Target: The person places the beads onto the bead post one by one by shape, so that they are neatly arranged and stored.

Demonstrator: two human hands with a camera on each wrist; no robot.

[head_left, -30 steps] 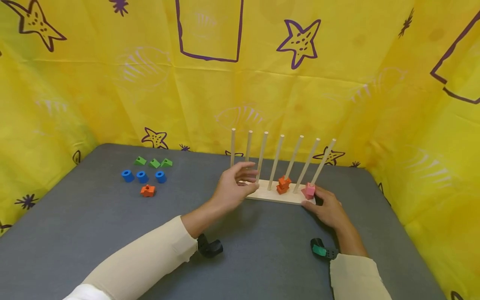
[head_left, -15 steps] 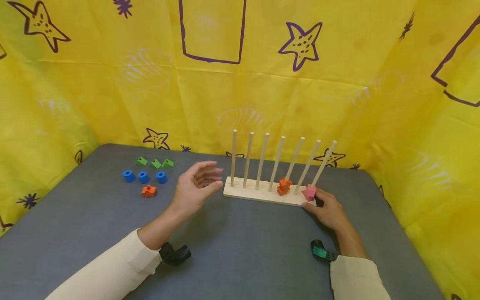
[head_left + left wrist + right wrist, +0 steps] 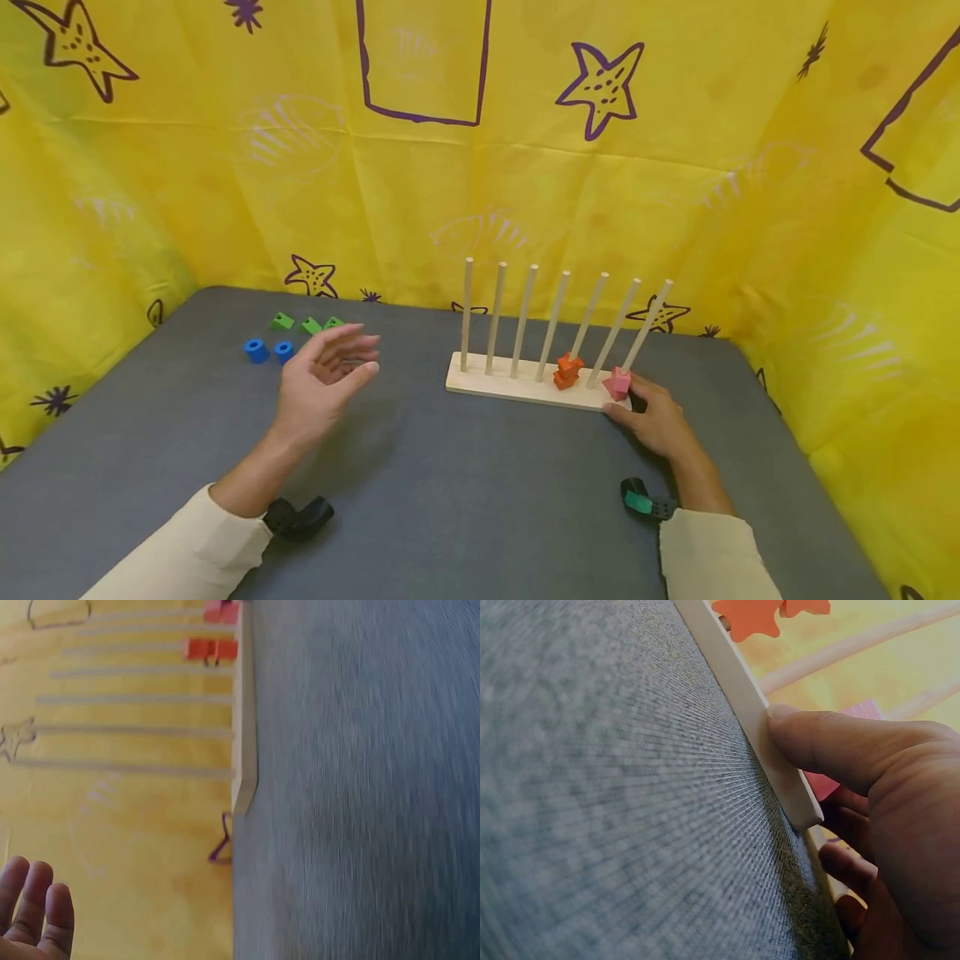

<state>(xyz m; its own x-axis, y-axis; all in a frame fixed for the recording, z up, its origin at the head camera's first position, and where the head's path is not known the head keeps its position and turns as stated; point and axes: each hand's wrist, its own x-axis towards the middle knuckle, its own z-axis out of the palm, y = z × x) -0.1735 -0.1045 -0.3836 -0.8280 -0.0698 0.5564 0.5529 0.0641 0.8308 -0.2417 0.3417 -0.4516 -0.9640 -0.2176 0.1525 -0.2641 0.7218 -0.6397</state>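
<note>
My right hand grips the right end of a wooden peg board, its thumb against the front edge and its fingers curled round the end. Seven or so upright pegs would be a count, so: several pegs rise from it. Orange star-shaped pieces are stacked on one peg, and pink pieces sit at the rightmost. My left hand, holding nothing, hovers over the left of the table with loosely bent fingers. Just beyond it show two blue cylinders and green triangular blocks; it hides the loose orange piece.
Grey cloth covers the table. A yellow curtain with sea drawings stands behind and along both sides. Each wrist carries a black camera mount, like the one by the left sleeve.
My left hand has moved left, away from the peg board, to above the loose pieces, now covering the orange piece and one blue cylinder. My right hand has stayed on the board's end.
</note>
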